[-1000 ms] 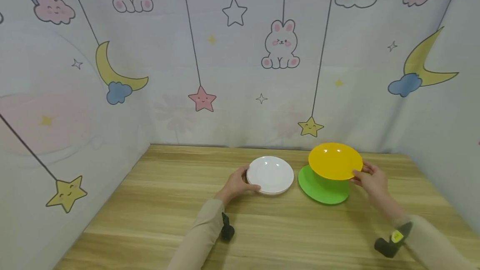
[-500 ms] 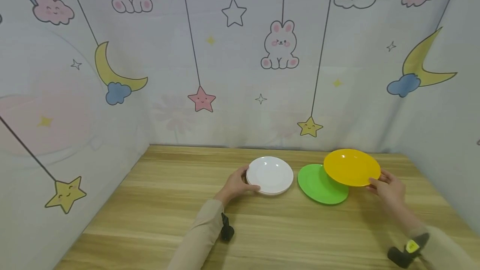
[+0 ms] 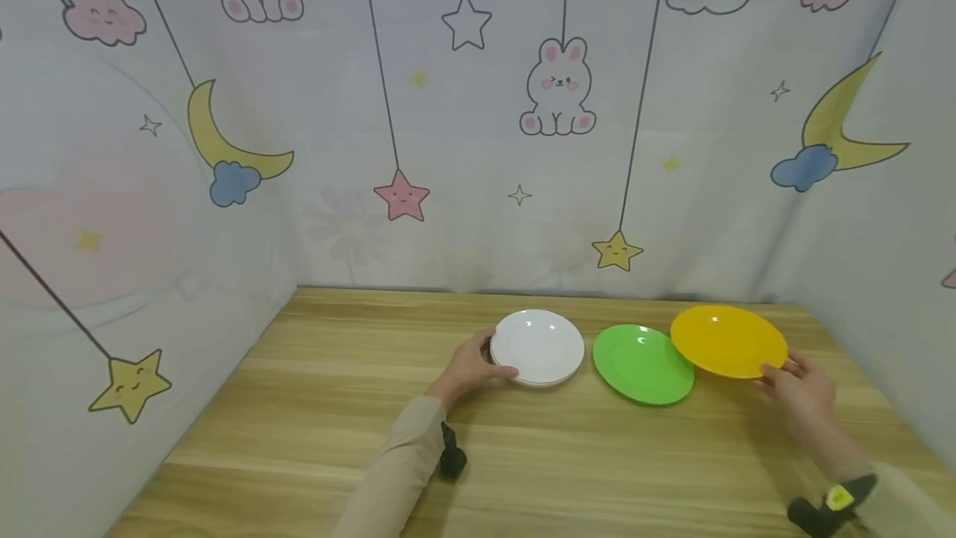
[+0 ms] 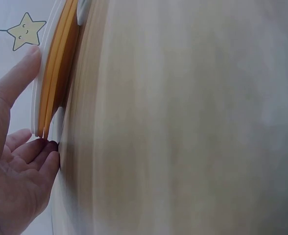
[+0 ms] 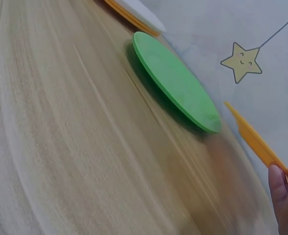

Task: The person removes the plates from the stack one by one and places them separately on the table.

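Observation:
My left hand (image 3: pixel 469 369) holds the left rim of a plate stack, thumb on the white plate (image 3: pixel 538 345) on top. Orange plates (image 4: pixel 60 63) show beneath the white in the left wrist view. Out to the right, my right hand (image 3: pixel 807 391) pinches the right rim of a yellow-orange plate (image 3: pixel 728 341), thumb on top and fingers below. That plate is raised above the table in the right wrist view. Between the two hands a green plate (image 3: pixel 644 364) lies on the table, and the yellow-orange plate overlaps its right edge in the head view.
The wood-grain table (image 3: pixel 568 463) meets a white curtain (image 3: pixel 463 247) printed with stars, moons and rabbits at the back. Similar panels stand on the left and right sides. Black cameras (image 3: pixel 451 455) are strapped to both wrists.
My right hand has carried the yellow-orange plate to the right and lower, from above the green plate to beside it. The left hand has stayed on the white-topped stack.

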`<state>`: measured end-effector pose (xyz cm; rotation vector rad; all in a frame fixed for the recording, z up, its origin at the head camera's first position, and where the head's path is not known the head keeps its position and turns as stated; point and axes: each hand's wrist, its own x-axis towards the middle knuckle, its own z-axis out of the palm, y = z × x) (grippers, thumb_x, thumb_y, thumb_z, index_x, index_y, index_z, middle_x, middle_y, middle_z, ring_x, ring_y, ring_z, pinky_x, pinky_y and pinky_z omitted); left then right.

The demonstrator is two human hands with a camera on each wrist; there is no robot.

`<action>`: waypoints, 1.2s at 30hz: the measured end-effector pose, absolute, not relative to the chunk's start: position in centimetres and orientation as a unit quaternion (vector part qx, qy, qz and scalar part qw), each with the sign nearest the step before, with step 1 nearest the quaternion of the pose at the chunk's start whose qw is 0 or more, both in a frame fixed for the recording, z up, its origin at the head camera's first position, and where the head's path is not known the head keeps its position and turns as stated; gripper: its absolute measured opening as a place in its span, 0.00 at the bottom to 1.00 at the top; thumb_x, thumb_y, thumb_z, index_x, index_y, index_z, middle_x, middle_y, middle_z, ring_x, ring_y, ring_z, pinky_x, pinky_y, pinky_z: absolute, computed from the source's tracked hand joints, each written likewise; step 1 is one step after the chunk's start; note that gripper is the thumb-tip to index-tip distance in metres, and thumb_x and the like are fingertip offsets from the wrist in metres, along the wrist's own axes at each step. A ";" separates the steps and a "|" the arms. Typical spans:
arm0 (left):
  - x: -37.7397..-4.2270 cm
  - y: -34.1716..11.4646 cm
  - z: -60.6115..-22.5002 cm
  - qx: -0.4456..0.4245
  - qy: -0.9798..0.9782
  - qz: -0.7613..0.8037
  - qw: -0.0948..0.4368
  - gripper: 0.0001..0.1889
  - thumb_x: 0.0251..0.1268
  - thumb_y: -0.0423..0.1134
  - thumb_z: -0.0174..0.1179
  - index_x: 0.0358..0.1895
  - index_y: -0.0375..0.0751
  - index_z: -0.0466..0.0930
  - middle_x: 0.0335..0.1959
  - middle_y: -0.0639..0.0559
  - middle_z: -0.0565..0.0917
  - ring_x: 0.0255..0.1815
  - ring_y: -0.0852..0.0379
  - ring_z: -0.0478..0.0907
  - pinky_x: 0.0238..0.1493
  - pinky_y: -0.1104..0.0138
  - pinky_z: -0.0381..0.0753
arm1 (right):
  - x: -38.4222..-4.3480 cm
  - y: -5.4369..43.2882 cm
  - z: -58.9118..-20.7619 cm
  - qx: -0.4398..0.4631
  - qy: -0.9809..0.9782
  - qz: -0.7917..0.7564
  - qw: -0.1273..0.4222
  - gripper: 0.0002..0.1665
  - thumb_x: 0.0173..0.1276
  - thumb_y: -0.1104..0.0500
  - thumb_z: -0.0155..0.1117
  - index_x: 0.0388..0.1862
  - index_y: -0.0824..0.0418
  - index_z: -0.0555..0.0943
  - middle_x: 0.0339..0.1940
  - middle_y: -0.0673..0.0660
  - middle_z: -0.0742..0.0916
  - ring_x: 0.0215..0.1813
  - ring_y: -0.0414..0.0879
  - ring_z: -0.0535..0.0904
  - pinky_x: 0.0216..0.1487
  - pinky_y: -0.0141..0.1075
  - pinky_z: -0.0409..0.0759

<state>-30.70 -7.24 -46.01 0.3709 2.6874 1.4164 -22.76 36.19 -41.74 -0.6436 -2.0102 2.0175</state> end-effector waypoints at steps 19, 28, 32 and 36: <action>-30.6 -7.3 -46.4 0.119 0.873 0.471 0.046 0.46 0.42 0.47 0.72 0.65 0.33 0.60 0.64 0.39 0.65 0.66 0.45 0.60 0.65 0.58 0.62 | -22.1 38.1 -43.1 -0.277 -0.665 0.683 0.119 0.43 0.61 0.72 0.52 0.70 0.70 0.43 0.22 0.40 0.74 0.20 0.31 0.77 0.29 0.28 0.82; -30.6 -7.3 -46.2 0.118 0.873 0.471 0.044 0.46 0.42 0.47 0.72 0.65 0.32 0.60 0.64 0.38 0.65 0.66 0.45 0.60 0.64 0.58 0.63 | -21.7 38.5 -44.1 -0.273 -0.673 0.678 0.108 0.43 0.62 0.71 0.50 0.70 0.72 0.39 0.19 0.38 0.74 0.20 0.33 0.77 0.29 0.27 0.82; -30.7 -7.2 -46.2 0.114 0.875 0.469 0.042 0.46 0.41 0.47 0.72 0.64 0.32 0.60 0.64 0.38 0.65 0.66 0.45 0.60 0.65 0.58 0.62 | -21.6 38.7 -44.4 -0.270 -0.681 0.672 0.105 0.45 0.61 0.71 0.52 0.69 0.73 0.38 0.19 0.38 0.73 0.20 0.34 0.77 0.29 0.27 0.82; -30.8 -7.2 -46.2 0.116 0.877 0.465 0.041 0.46 0.41 0.47 0.73 0.64 0.31 0.60 0.64 0.38 0.65 0.66 0.45 0.60 0.65 0.58 0.62 | -21.6 38.9 -44.5 -0.262 -0.709 0.647 0.102 0.46 0.60 0.71 0.54 0.69 0.75 0.38 0.20 0.39 0.73 0.20 0.33 0.77 0.28 0.28 0.82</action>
